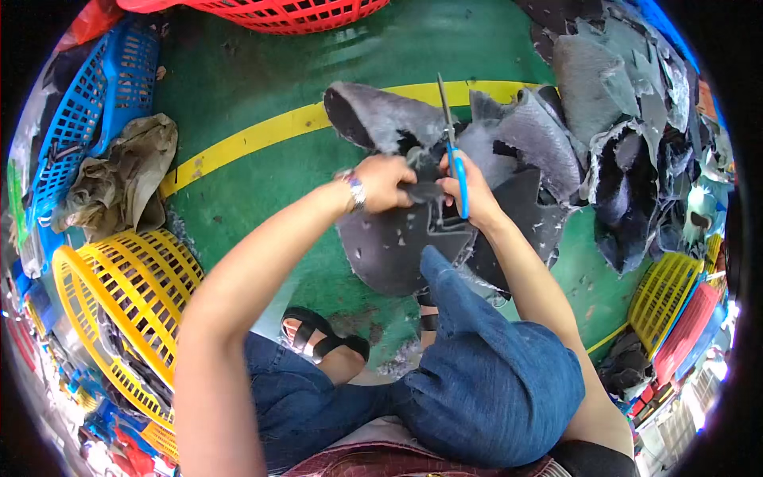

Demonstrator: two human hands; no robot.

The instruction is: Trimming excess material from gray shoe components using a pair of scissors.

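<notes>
In my right hand (475,189) is a pair of scissors (460,179) with blue handles; its long metal blades point up and away from me. My left hand (383,184), wearing a metal-band watch, has its fingers curled on a dark grey sheet of material (389,246) with a fleecy side. Part of that sheet between my hands is covered by my fingers. Further grey fleecy pieces (381,115) lie just beyond, one rolled over. Small pale bits of fluff are scattered on the dark surface.
A heap of grey fleecy scraps (596,79) fills the right. Yellow basket (151,270), crumpled brown sack (135,175) and blue basket (131,71) stand left; a red basket (294,12) is ahead. Green floor (246,191) carries a yellow stripe (262,137). Another yellow basket (666,298) stands right.
</notes>
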